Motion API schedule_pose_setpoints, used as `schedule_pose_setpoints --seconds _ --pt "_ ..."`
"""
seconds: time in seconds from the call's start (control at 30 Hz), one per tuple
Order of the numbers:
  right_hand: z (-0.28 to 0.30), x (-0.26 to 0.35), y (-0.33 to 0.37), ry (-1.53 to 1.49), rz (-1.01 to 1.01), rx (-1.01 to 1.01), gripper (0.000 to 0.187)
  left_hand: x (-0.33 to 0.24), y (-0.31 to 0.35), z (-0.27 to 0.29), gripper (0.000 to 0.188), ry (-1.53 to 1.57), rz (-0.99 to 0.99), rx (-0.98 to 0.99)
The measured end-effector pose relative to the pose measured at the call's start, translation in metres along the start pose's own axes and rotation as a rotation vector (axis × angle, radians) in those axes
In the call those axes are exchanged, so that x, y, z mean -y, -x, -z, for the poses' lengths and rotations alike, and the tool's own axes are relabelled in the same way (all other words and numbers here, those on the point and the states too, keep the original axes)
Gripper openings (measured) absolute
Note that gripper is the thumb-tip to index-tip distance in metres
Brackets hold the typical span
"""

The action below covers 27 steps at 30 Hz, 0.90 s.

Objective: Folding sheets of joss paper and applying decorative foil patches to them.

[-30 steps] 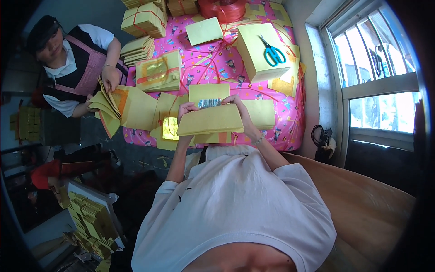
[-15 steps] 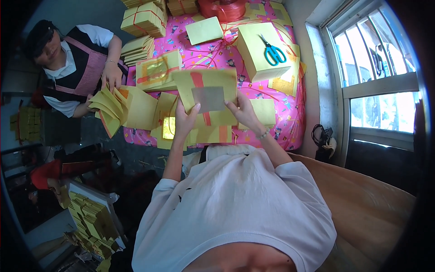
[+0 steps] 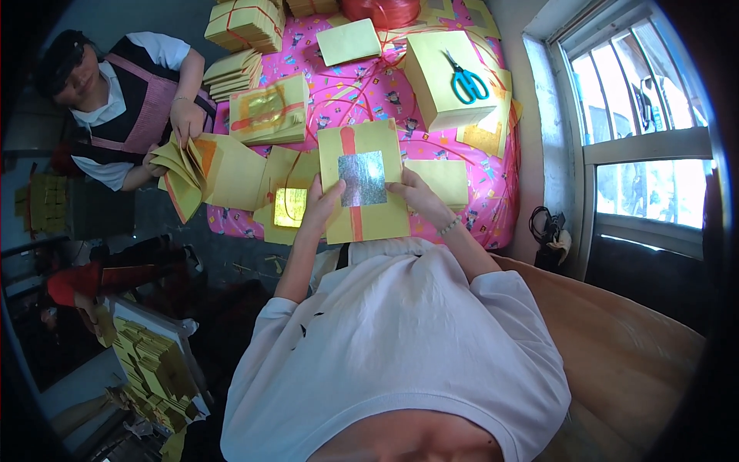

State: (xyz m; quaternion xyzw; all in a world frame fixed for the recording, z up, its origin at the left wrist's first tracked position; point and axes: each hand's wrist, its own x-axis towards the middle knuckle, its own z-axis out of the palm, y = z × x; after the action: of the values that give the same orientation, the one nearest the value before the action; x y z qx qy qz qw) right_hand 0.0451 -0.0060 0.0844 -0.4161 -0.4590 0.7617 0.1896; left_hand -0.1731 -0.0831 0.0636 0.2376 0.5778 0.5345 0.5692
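Note:
Between my hands is a stack of yellow paper sheets (image 3: 369,225), with a red stripe and a silver foil square on its top face. My left hand (image 3: 324,202) grips its left edge, thumb on top near the foil. At the right edge my right hand (image 3: 416,192) holds it the same way, with a beaded bracelet on the wrist. How thick the stack is cannot be made out. Left of it, at the table's near edge, lie yellow sheets with a gold foil square (image 3: 290,206). Another yellow stack (image 3: 443,185) lies just beyond my right hand.
Teal-handled scissors (image 3: 466,83) lie on a tall yellow paper block (image 3: 454,114). The table has a pink patterned cover (image 3: 362,100). Tied bundles (image 3: 245,27) and a red twine roll (image 3: 381,11) stand at the back. A co-worker (image 3: 154,100) at left fans yellow sheets (image 3: 185,181).
The held sheets have come down toward me and lie flatter to view, their foil now shining. Both my hands keep their grip. The co-worker's hands have barely moved.

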Motion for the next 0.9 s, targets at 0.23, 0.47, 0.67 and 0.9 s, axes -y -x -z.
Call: schedule_pose_setpoints --seconds 0.23,0.47,0.67,0.9 --pt "0.025 -0.002 0.001 -0.010 -0.014 0.051 0.036 -0.010 -0.001 0.003 0.038 0.131 0.110 0.035" --pt "0.023 0.013 0.023 0.838 0.585 -0.179 0.055 0.000 -0.004 0.016 0.031 0.186 0.204 0.050" --pt "0.014 0.010 0.018 1.258 0.944 -0.055 0.056 0.000 -0.006 0.016 0.026 0.184 0.269 0.090" --pt "0.010 0.012 0.018 1.135 1.022 -0.121 0.032 -0.017 0.001 0.012 0.030 0.205 0.383 0.093"
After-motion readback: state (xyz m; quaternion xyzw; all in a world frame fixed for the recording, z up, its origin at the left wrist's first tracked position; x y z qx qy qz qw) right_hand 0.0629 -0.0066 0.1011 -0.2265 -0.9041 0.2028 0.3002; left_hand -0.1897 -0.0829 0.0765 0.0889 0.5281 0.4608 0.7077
